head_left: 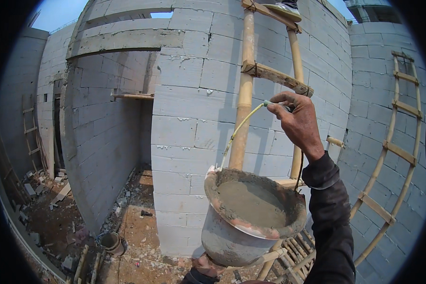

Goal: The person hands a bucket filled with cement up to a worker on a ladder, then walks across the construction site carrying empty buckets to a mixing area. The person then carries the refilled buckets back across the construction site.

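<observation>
A mud-crusted bucket (225, 246) full of wet grey mortar (253, 201) is held up in front of the bamboo ladder (244, 99). My right hand (298, 118) is closed round the top of its thin yellow-green handle (239, 128), raised well above the rim. Beneath the bucket, at its lower left, my left hand (208, 266) bears against the base; most of its fingers are hidden under it. A shoe (285, 10) of another person stands on a ladder rung above my right hand.
A pale block wall (180, 137) rises behind the ladder. Another bamboo ladder (390, 142) leans at the right. A second bucket (111, 242) stands on the rubble-strewn ground at the lower left, near some bamboo poles (83, 262). Bamboo slats (296, 255) lie below the held bucket.
</observation>
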`<state>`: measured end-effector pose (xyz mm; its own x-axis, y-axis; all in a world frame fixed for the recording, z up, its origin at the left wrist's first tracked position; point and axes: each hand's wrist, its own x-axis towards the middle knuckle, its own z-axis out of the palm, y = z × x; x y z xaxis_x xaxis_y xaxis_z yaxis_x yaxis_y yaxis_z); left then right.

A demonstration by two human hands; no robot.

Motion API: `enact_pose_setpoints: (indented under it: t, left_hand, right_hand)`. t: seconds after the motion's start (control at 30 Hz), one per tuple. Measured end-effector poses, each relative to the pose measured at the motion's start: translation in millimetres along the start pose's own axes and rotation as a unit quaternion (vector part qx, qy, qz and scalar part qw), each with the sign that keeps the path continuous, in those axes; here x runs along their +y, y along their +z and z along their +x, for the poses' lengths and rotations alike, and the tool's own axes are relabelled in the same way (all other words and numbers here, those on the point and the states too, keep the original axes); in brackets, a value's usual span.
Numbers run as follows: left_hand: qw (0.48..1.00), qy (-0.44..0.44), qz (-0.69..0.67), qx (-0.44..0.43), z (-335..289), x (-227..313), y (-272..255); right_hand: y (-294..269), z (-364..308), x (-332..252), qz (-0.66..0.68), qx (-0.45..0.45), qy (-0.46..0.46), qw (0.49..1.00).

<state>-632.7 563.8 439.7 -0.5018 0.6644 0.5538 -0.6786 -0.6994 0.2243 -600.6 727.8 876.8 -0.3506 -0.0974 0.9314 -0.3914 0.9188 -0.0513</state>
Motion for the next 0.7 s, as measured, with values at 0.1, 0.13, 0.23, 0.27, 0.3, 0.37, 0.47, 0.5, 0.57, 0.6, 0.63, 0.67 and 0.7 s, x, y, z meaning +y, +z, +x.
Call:
enact_pose_setpoints:
  t: [0.1, 0.13, 0.23, 0.27, 0.3, 0.37, 0.47, 0.5, 0.57, 0.6, 0.63, 0.67, 0.7]
  left_hand:
    - [0.984, -0.021, 0.156, 0.080, 15, 9, -6]
    - [0.979, -0.038, 0.182, 0.081, 21, 10, -7]
    - [0.977, -0.075, 0.125, 0.152, 39, 13, -11]
    - [0.982, -0.063, 0.117, 0.136, 42, 13, -13]
    - [0.983, -0.056, 0.126, 0.125, 47, 15, -16]
    - [0.982, -0.058, 0.126, 0.125, 51, 18, -21]
    - [0.985, -0.081, 0.124, 0.089, 54, 21, -27]
    - [0.985, -0.087, 0.122, 0.082, 56, 22, -28]
    - [0.986, -0.097, 0.118, 0.067, 59, 24, -28]
    - [0.986, -0.103, 0.117, 0.059, 63, 25, -26]
    - [0.987, -0.106, 0.115, 0.049, 66, 27, -24]
    - [0.987, -0.110, 0.111, 0.039, 70, 29, -21]
    - [0.987, -0.113, 0.110, 0.029, 74, 31, -19]
  right_hand:
    - [11, 19, 4, 0.001, 0.014, -0.009, 1.000]
    - [14, 24, 4, -0.009, 0.012, -0.019, 1.000]
    - [21, 30, 5, -0.038, 0.028, -0.031, 0.998]
    - [24, 30, 5, -0.064, 0.043, -0.027, 0.997]
    - [26, 30, 6, -0.054, 0.037, -0.027, 0.997]
    - [31, 27, 8, -0.060, 0.049, -0.016, 0.997]
    - [37, 26, 11, -0.069, 0.055, -0.036, 0.995]
    - [37, 24, 9, -0.066, 0.053, -0.038, 0.996]
    - [38, 24, 3, -0.060, 0.057, -0.042, 0.996]
    - [36, 25, -1, -0.050, 0.067, -0.047, 0.995]
    - [32, 26, -6, -0.088, 0.059, -0.019, 0.994]
    - [29, 28, -11, -0.086, 0.056, -0.041, 0.994]
    - [27, 30, -15, -0.098, 0.057, -0.033, 0.993]
